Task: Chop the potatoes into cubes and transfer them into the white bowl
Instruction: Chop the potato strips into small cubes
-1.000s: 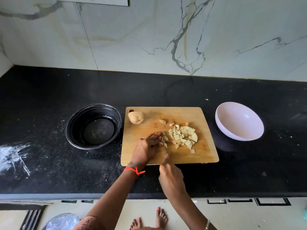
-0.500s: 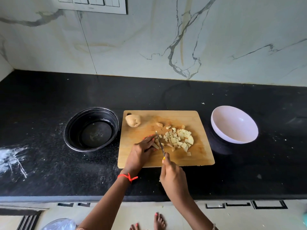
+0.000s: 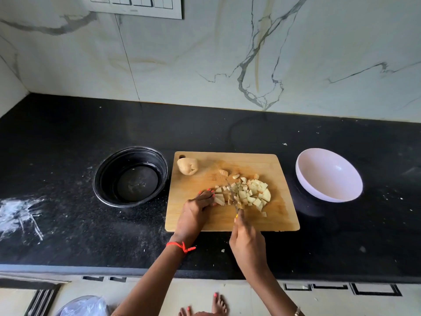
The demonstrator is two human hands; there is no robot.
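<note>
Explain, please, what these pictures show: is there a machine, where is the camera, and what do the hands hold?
There is no machine: a person works with two bare hands. Every picture comes from one camera worn on the head, looking down. On the black counter lie a wooden cutting board, a black bowl to its left and an empty white bowl to its right. On the board are a whole potato and a heap of potato cubes. The left hand steadies a potato piece; the right hand has its grip on a knife that cuts it.
</note>
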